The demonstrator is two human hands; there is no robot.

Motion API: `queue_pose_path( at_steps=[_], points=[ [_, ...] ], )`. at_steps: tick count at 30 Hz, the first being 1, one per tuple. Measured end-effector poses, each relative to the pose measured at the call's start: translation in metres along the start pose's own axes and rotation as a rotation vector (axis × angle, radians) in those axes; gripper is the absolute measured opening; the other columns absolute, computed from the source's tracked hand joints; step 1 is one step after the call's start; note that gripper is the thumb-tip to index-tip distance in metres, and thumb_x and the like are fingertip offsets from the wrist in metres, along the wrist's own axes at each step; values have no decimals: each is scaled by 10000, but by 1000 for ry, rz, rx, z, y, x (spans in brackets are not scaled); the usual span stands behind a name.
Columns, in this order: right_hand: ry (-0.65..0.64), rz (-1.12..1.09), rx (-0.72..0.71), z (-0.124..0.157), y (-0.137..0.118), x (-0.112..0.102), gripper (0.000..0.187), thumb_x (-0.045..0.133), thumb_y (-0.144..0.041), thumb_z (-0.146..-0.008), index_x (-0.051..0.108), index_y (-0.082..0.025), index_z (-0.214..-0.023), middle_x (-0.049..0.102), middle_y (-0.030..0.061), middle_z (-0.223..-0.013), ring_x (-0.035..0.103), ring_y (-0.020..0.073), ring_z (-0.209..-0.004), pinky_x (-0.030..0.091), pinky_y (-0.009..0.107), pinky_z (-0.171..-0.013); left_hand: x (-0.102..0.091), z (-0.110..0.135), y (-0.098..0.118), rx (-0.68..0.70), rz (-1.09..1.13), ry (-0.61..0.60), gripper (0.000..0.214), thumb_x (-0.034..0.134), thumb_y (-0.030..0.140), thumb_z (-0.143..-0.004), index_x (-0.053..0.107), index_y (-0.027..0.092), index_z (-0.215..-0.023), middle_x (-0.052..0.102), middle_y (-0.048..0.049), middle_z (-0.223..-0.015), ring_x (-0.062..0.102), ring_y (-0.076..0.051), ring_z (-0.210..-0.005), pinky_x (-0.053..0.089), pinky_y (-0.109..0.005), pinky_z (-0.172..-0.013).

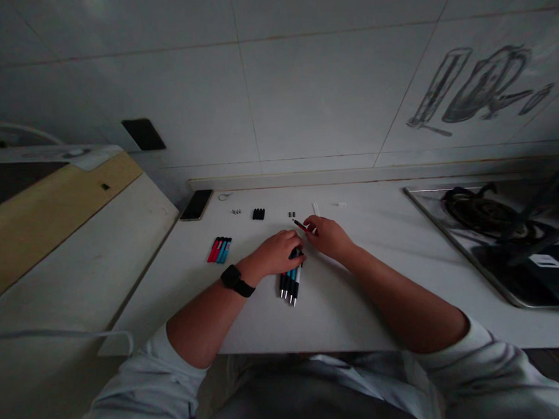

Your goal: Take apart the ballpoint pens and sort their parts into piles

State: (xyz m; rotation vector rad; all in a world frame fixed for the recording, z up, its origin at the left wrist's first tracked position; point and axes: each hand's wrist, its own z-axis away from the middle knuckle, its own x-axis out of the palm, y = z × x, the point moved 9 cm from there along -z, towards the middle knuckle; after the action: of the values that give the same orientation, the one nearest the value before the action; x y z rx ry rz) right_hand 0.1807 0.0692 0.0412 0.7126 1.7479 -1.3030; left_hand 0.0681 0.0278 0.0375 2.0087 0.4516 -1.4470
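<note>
The right hand is closed, with a slim red-and-black pen part gripped in its fingertips. The part tilts: its dark end points far and left, above the white countertop. The left hand lies just to the left — its fingers are curled over the far end of a row of pens. Whether it grips a pen or only rests on the row cannot be told. The pens lie side by side, silver tips toward the near edge; blue, white and red sections show.

A set of red and blue barrels lies to the left of the left hand. Farther back, from left to right, are small springs, a block of black sleeves, small dark pieces, thin white strips and small white pieces. A phone lies at the far left — a gas stove is at the right.
</note>
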Motion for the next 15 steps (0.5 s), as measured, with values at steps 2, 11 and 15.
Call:
queue_pose_path(
  at_steps=[2,11,15],
  points=[
    [29,-1,-49,-1,-3,-3,191,612,-172,-923,698,-190,-1093,760,71,-1031,661,167,-824,455,264,-781,0,1,-1,-4,-6,-3,173,714,274,-870,692,160,-997,666,-94,-1009,636,-247,-979,532,-373,-920],
    [56,16,-117,0,-3,-1,237,576,-220,-982,750,-232,-1142,746,70,-1019,665,186,-863,463,282,-793,-7,6,-3,-46,26,-31,66,683,232,-862,662,180,-897,668,-59,-908,642,-204,-838,523,-328,-779],
    [55,-11,-112,-2,1,3,256,593,-191,-979,705,-219,-1207,771,78,-1050,693,213,-937,480,303,-827,-33,8,-11,-70,-28,158,146,701,294,-909,660,186,-998,679,-73,-1002,639,-230,-952,527,-360,-859]
  ],
)
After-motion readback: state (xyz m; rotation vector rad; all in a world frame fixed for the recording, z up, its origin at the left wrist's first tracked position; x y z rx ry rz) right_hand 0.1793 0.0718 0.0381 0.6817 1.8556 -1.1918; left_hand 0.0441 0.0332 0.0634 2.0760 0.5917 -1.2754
